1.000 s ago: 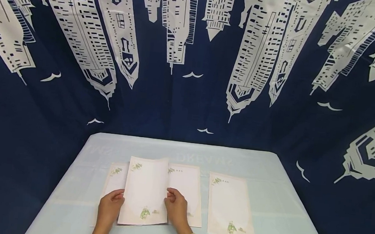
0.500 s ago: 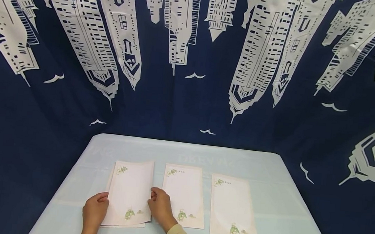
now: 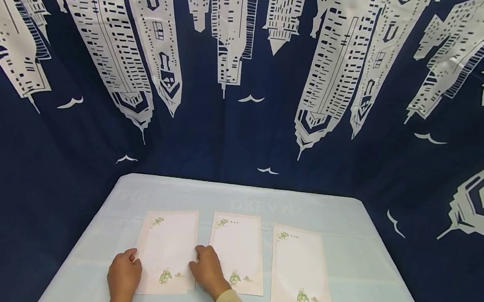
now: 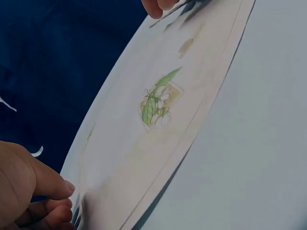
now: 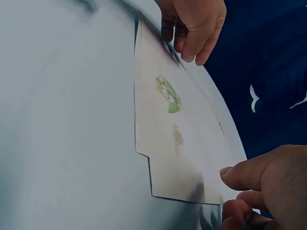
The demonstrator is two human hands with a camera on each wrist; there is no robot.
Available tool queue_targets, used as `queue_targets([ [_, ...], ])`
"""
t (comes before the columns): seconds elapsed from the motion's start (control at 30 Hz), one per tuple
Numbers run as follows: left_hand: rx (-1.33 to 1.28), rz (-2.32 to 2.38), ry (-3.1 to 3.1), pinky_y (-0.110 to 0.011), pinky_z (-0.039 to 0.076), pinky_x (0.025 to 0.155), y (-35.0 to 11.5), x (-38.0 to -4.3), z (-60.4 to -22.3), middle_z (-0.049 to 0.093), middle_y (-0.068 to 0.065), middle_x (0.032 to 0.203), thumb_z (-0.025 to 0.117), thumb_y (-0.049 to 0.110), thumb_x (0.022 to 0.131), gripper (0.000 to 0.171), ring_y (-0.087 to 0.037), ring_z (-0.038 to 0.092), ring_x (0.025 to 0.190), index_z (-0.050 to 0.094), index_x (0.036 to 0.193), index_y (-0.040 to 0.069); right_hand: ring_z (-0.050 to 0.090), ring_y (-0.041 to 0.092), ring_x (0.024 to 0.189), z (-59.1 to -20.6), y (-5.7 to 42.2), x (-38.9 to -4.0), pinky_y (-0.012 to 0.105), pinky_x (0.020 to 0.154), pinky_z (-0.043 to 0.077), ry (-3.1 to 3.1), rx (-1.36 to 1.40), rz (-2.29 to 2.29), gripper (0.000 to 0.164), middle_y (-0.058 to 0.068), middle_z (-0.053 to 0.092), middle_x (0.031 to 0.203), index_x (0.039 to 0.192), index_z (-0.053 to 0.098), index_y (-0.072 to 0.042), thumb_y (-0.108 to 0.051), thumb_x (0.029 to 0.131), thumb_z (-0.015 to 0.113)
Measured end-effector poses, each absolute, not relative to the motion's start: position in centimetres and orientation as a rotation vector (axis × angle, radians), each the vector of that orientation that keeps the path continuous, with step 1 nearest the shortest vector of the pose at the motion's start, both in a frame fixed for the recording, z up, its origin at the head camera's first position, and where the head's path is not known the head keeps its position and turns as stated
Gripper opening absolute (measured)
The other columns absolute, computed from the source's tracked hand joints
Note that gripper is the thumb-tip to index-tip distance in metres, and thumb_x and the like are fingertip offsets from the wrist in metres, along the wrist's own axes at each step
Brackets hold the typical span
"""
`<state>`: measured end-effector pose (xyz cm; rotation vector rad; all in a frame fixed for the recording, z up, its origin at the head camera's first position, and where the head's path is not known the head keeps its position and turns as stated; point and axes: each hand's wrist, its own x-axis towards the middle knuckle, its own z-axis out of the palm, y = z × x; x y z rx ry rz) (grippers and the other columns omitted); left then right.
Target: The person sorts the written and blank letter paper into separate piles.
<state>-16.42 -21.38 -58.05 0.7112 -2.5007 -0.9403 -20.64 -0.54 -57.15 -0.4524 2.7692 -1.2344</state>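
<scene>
A pale pink letter sheet (image 3: 169, 245) with green leaf and flower prints lies at the left of the table, almost flush over another sheet. In the right wrist view, a small step in the bottom edge (image 5: 142, 153) shows the two sheets slightly offset. My left hand (image 3: 124, 275) is at the left edge, thumb and fingers loosely bent, fingertips right beside the paper. At the right edge sits my right hand (image 3: 209, 270), with thumb (image 5: 242, 175) and fingers apart and the paper's corner close by. The paper lies flat and neither hand pinches it.
Two matching printed sheets lie to the right, a middle sheet (image 3: 237, 251) and a right sheet (image 3: 301, 266). They rest on a pale blue tablecloth (image 3: 368, 287). Behind and around the table hangs a navy curtain (image 3: 243, 136) with white buildings.
Both hands carried the upper sheet leftward from over the gap between left and middle sheets. It has settled flat onto the left sheet, and the fingers have loosened from its edges.
</scene>
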Motion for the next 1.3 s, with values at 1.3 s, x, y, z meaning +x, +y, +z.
queue_targets([
  [1.3, 0.09, -1.274, -2.704, -0.058, 0.053, 0.09, -7.5, -18.8, -57.1, 0.069, -0.028, 0.117, 0.074, 0.014, 0.089, 0.044, -0.046, 0.066, 0.11, 0.064, 0.126, -0.008, 0.064, 0.043, 0.103, -58.5, 12.9, -20.2, 0.054, 0.091, 0.052, 3.154, 0.222, -1.151, 0.035, 0.024, 0.066, 0.104, 0.112, 0.069, 0.009, -0.007, 0.082, 0.075],
])
